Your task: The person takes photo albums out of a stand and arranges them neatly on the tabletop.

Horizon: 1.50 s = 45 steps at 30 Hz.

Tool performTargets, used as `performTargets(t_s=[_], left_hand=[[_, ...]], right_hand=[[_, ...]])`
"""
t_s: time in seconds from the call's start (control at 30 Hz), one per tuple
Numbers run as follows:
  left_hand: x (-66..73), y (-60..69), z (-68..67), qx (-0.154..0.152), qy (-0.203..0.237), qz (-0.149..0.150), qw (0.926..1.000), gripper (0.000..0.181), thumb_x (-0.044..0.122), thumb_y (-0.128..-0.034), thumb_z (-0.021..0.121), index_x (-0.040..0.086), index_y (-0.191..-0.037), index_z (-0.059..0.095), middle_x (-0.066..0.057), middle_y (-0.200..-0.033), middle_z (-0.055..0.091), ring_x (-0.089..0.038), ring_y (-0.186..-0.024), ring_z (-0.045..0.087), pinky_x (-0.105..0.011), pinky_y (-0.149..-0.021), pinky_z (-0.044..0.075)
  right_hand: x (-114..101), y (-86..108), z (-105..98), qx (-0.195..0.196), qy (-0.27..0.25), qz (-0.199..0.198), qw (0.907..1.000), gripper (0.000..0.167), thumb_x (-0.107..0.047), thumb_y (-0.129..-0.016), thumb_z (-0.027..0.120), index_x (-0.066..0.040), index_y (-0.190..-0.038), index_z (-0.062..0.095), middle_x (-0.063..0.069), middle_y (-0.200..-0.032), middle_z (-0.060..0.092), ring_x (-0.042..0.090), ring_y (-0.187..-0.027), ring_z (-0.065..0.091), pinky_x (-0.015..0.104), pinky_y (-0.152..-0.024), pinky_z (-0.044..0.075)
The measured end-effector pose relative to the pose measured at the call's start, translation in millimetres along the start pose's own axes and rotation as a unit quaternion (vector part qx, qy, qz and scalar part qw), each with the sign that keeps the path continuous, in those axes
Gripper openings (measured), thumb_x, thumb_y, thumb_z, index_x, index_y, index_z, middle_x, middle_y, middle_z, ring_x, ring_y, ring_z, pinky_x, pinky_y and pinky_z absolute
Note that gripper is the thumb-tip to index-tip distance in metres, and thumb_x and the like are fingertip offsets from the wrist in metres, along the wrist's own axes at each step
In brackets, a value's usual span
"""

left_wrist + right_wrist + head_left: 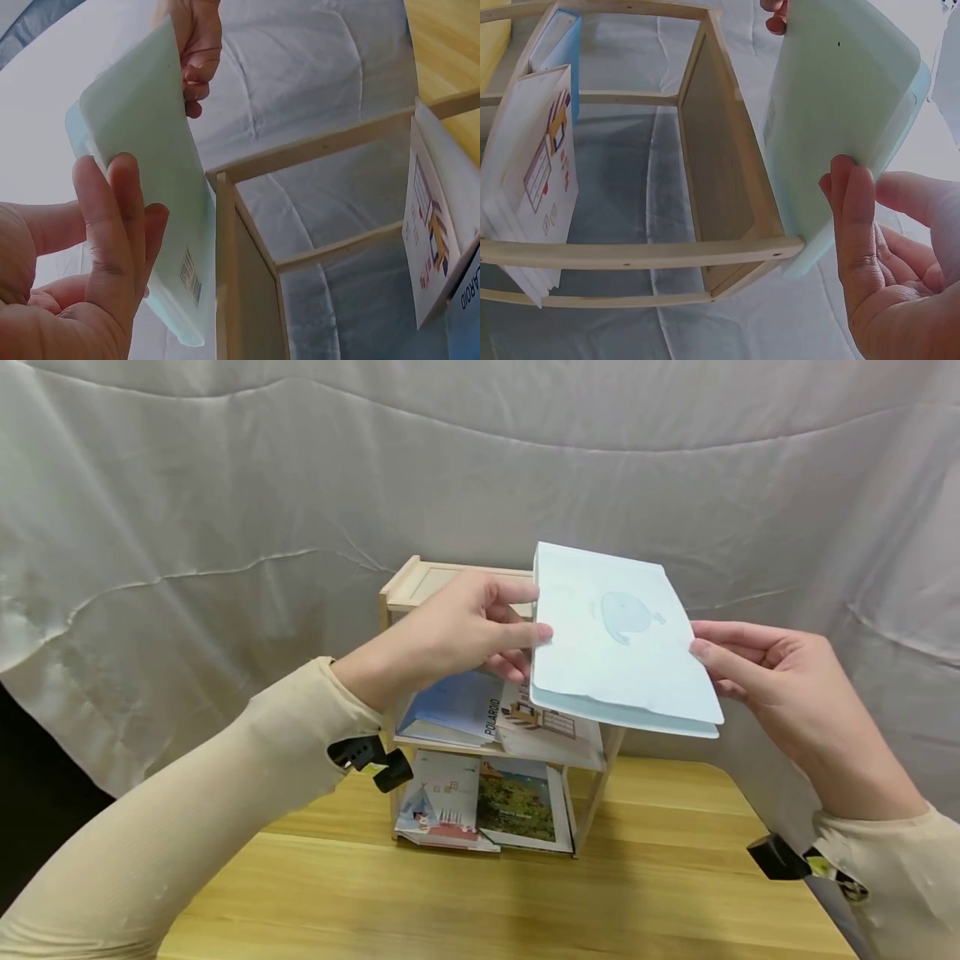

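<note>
Head view: my left fingers and right fingers pinch opposite edges of the pale blue whale-print booklet, so it's between them, wooden shelf below, desk under that.

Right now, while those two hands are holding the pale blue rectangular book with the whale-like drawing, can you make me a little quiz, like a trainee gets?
1. Multiple choice: how many hands hold the pale blue rectangular book?
A) none
B) one
C) both

2. True or false: that book is held outside the light-coloured, open-framed wooden shelf unit.

3. Fill in: on the shelf's middle level, the mid-blue rectangular book shows the word ____.

Key:
1. C; the left hand holds one side and the right hand the other.
2. True.
3. POLAROID.
</note>
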<state>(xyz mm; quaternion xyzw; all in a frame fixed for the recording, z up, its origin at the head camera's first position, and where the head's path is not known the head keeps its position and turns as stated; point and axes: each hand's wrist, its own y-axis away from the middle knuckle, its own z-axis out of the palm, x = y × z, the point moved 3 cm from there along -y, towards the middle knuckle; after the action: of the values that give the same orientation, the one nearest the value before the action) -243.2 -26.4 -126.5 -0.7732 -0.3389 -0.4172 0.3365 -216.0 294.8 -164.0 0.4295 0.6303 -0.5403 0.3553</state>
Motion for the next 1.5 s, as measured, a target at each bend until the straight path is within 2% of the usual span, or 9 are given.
performTargets(t_s=[0.13, 0.23, 0.47, 0.73, 1.0, 1.17, 1.33, 1.5], left_hand=[[0.2, 1.1, 5.6, -0.015, 0.007, 0.015, 0.9997, 0.067, 0.006, -0.1041, 0.07, 0.005, -0.164, 0.041, -0.018, -0.112, 0.08, -0.019, -0.069, 0.074, -0.037, -0.075, 0.068], [-0.1, 1.7, 11.0, -0.02, 0.006, 0.025, 0.9995, 0.067, 0.005, -0.1041, 0.069, 0.003, -0.164, 0.04, -0.019, -0.109, 0.08, -0.02, -0.07, 0.075, -0.038, -0.075, 0.068], [0.7, 5.0, 19.8, -0.011, -0.021, 0.031, 0.9992, 0.07, 0.008, -0.1038, 0.071, 0.004, -0.165, 0.038, -0.015, -0.101, 0.08, -0.031, -0.077, 0.078, -0.041, -0.078, 0.068], [6.1, 2.1, 27.8, -0.007, -0.065, 0.06, 0.9961, 0.07, 0.012, -0.104, 0.072, 0.004, -0.165, 0.039, -0.011, -0.1, 0.082, -0.022, -0.072, 0.077, -0.033, -0.072, 0.067], [5.3, -4.6, 45.8, -0.015, -0.075, 0.069, 0.9947, 0.069, 0.012, -0.104, 0.072, 0.004, -0.165, 0.04, -0.012, -0.101, 0.081, -0.025, -0.075, 0.079, -0.029, -0.071, 0.066], [9.9, -8.7, 55.6, -0.029, -0.092, 0.075, 0.9925, 0.07, 0.015, -0.1054, 0.071, 0.006, -0.166, 0.038, -0.01, -0.103, 0.081, -0.021, -0.075, 0.079, -0.025, -0.072, 0.065], [15.1, -12.8, 64.4, -0.035, -0.101, 0.081, 0.991, 0.071, 0.017, -0.1054, 0.071, 0.008, -0.167, 0.036, -0.008, -0.103, 0.081, -0.014, -0.072, 0.077, -0.023, -0.073, 0.064], [14.4, -14.9, 73.3, -0.036, -0.107, 0.085, 0.9899, 0.072, 0.018, -0.1044, 0.073, 0.008, -0.166, 0.037, -0.001, -0.096, 0.081, -0.01, -0.069, 0.076, -0.021, -0.07, 0.062]], right_hand=[[3.9, 5.5, -4.2, 0.006, -0.001, -0.009, 0.9999, 0.028, -0.001, -0.1, 0.074, -0.013, -0.125, 0.081, 0.001, -0.104, 0.084, 0.012, -0.084, 0.076, 0.023, -0.075, 0.063], [5.2, 10.1, -7.1, 0.009, 0.007, -0.022, 0.9997, 0.03, -0.002, -0.1, 0.075, -0.011, -0.128, 0.079, 0.0, -0.104, 0.085, 0.01, -0.086, 0.076, 0.021, -0.076, 0.062], [7.9, 17.6, -10.4, 0.013, 0.0, -0.044, 0.999, 0.031, -0.001, -0.099, 0.075, -0.005, -0.13, 0.077, 0.001, -0.104, 0.085, 0.009, -0.084, 0.077, 0.021, -0.077, 0.063], [8.7, 25.4, -19.2, 0.035, -0.007, -0.043, 0.9985, 0.034, -0.001, -0.098, 0.075, -0.005, -0.132, 0.076, 0.002, -0.103, 0.085, 0.011, -0.086, 0.079, 0.021, -0.076, 0.063], [16.2, 36.4, -34.4, 0.048, -0.015, -0.043, 0.9978, 0.035, 0.004, -0.099, 0.072, -0.006, -0.133, 0.076, 0.001, -0.103, 0.085, 0.01, -0.085, 0.079, 0.018, -0.076, 0.062], [18.8, 41.4, -46.1, 0.058, -0.053, -0.081, 0.9936, 0.037, 0.014, -0.098, 0.067, -0.001, -0.13, 0.076, 0.004, -0.1, 0.085, 0.012, -0.078, 0.079, 0.019, -0.072, 0.063], [22.5, 42.1, -57.2, 0.048, -0.096, -0.122, 0.9866, 0.04, 0.023, -0.097, 0.058, 0.004, -0.127, 0.076, 0.01, -0.102, 0.084, 0.014, -0.077, 0.08, 0.02, -0.07, 0.064], [27.0, 46.5, -66.2, 0.05, -0.087, -0.13, 0.9864, 0.04, 0.024, -0.097, 0.057, 0.005, -0.128, 0.075, 0.009, -0.1, 0.085, 0.014, -0.074, 0.079, 0.019, -0.068, 0.062]])
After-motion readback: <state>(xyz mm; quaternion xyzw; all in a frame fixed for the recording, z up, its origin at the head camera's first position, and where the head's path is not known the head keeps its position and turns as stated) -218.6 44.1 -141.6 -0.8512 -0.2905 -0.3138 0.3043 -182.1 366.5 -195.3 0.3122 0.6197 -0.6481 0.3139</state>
